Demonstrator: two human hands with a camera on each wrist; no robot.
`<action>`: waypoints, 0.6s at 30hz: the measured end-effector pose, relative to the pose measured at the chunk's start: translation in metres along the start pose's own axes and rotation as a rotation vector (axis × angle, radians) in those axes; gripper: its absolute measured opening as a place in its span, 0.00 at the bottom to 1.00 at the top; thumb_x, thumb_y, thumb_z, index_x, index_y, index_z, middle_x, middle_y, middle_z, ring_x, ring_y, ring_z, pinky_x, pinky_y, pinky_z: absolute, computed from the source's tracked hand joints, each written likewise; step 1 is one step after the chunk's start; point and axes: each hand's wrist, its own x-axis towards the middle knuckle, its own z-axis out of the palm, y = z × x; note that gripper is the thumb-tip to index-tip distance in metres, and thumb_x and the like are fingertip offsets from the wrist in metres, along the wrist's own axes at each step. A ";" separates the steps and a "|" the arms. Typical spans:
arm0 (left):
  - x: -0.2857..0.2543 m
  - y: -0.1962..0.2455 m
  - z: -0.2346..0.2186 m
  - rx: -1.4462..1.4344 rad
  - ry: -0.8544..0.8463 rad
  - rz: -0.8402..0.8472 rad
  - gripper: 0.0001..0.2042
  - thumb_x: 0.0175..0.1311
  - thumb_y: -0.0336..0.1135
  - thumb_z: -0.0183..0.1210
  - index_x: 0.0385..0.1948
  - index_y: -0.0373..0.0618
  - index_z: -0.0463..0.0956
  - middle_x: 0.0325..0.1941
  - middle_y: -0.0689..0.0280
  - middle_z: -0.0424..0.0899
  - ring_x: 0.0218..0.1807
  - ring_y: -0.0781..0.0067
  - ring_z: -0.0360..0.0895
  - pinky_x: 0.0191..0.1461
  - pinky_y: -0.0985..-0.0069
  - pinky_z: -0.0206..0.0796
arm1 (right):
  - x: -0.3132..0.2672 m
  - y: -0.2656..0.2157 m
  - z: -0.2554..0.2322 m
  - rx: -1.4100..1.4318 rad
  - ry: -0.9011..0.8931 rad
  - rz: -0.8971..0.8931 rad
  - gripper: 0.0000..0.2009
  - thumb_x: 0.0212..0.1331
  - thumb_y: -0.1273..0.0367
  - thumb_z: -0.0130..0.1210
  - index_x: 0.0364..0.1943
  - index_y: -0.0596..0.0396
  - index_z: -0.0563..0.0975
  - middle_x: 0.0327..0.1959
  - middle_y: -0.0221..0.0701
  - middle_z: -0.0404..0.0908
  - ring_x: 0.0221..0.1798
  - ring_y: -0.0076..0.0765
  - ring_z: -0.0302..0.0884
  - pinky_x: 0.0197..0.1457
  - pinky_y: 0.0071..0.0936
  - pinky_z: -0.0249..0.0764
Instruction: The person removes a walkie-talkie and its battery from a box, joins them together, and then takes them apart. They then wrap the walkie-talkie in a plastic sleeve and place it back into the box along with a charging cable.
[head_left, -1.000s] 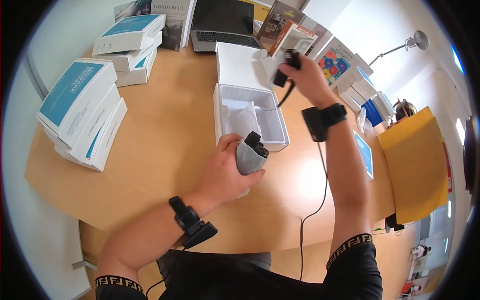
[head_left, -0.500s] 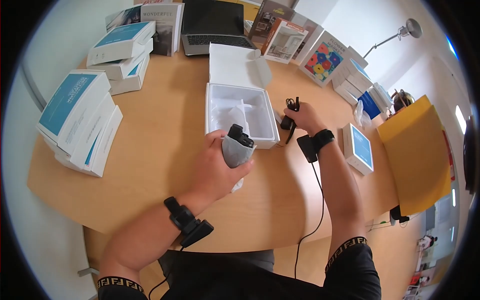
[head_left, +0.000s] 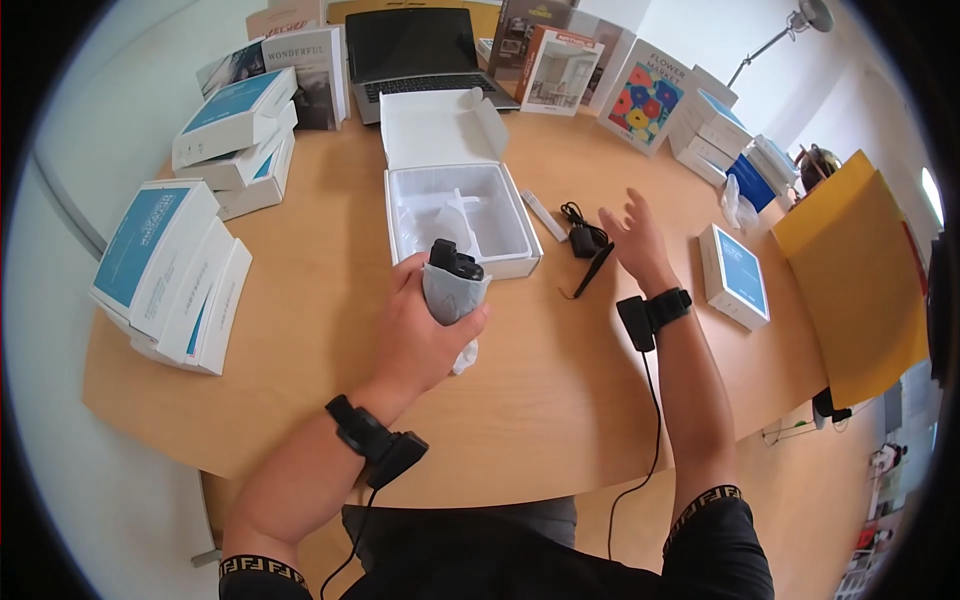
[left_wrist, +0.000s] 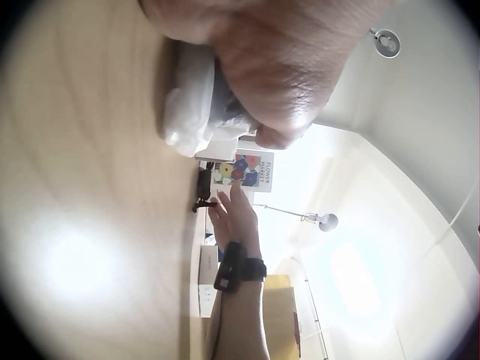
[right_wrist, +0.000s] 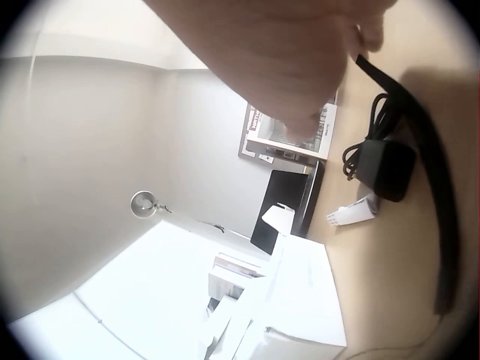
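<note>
One black device (head_left: 456,262) in a pale grey sleeve (head_left: 450,297), clasped in the left hand (head_left: 413,322) above a wooden table (head_left: 530,400), uncovered end toward 12 o'clock. A narrow, closed grip: thumb at 4 o'clock, forefinger near 10. Smooth-looking wrapping, probably apt to slip; best to hold snugly round the covered body, with no pressure on the exposed end. Near 6 o'clock, below the palm, the loose end (head_left: 464,358) of the wrapping; contact with the tabletop impossible to tell.

Just beyond the grip at 12 o'clock, an open white box (head_left: 498,222), lid tipped back; wise to avoid knocking its near wall.

Between 2 and 3 o'clock, the right hand (head_left: 637,240), fingers parted, apparently holding nothing. Just beside it, a black adapter (right_wrist: 388,169) with a bundled cord, and a black strip (right_wrist: 435,157); contact between strip and fingertips unclear. Advisable to lift away cleanly, without snagging the cord. At 2 o'clock, a slim white piece (head_left: 545,216) near the box.

Farther out: a laptop (head_left: 415,45) at 12 o'clock, stacked boxes (head_left: 160,270) at 9, a small blue-topped box (head_left: 735,275) at 3.
</note>
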 end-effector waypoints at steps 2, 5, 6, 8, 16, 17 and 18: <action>0.000 0.002 0.000 -0.006 0.020 -0.002 0.25 0.53 0.44 0.69 0.51 0.40 0.76 0.64 0.58 0.67 0.60 0.55 0.73 0.61 0.60 0.69 | -0.007 0.006 -0.003 -0.147 0.208 -0.118 0.33 0.65 0.54 0.60 0.67 0.62 0.66 0.67 0.52 0.70 0.69 0.50 0.70 0.68 0.39 0.69; -0.001 0.004 -0.001 -0.020 0.035 0.007 0.26 0.53 0.43 0.70 0.51 0.40 0.75 0.63 0.58 0.67 0.60 0.56 0.73 0.61 0.61 0.68 | -0.023 -0.002 -0.010 0.060 0.308 -0.193 0.29 0.66 0.58 0.61 0.65 0.63 0.69 0.63 0.50 0.74 0.66 0.48 0.73 0.67 0.39 0.70; -0.002 0.005 -0.001 -0.006 0.035 0.003 0.26 0.53 0.43 0.70 0.51 0.40 0.75 0.63 0.58 0.67 0.60 0.56 0.73 0.61 0.61 0.68 | -0.031 -0.010 -0.008 0.208 0.336 -0.228 0.21 0.68 0.64 0.59 0.59 0.64 0.73 0.54 0.42 0.81 0.57 0.39 0.79 0.61 0.32 0.74; -0.007 0.007 -0.001 -0.161 0.054 0.066 0.26 0.54 0.40 0.70 0.54 0.40 0.73 0.60 0.60 0.70 0.57 0.62 0.74 0.59 0.64 0.69 | -0.048 -0.025 -0.004 0.442 0.182 -0.180 0.17 0.69 0.66 0.57 0.56 0.64 0.75 0.49 0.37 0.82 0.52 0.33 0.81 0.56 0.28 0.75; -0.024 0.007 -0.007 -0.677 -0.077 -0.077 0.30 0.62 0.41 0.61 0.64 0.38 0.63 0.56 0.60 0.75 0.56 0.70 0.73 0.61 0.69 0.67 | -0.148 -0.092 0.029 0.710 -0.608 -0.054 0.17 0.72 0.63 0.55 0.54 0.64 0.78 0.43 0.32 0.85 0.45 0.24 0.81 0.52 0.24 0.77; -0.023 0.007 -0.007 -0.720 -0.046 -0.081 0.31 0.62 0.45 0.60 0.64 0.38 0.64 0.58 0.60 0.74 0.59 0.70 0.72 0.64 0.68 0.65 | -0.154 -0.098 0.031 0.732 -0.615 -0.050 0.17 0.72 0.63 0.55 0.54 0.64 0.78 0.43 0.32 0.85 0.45 0.24 0.81 0.52 0.24 0.77; -0.023 0.007 -0.006 -0.764 -0.019 -0.087 0.31 0.63 0.48 0.58 0.64 0.39 0.64 0.60 0.60 0.72 0.61 0.69 0.71 0.67 0.67 0.63 | -0.160 -0.102 0.032 0.742 -0.723 -0.073 0.19 0.73 0.61 0.54 0.57 0.63 0.76 0.47 0.34 0.83 0.49 0.25 0.80 0.55 0.26 0.76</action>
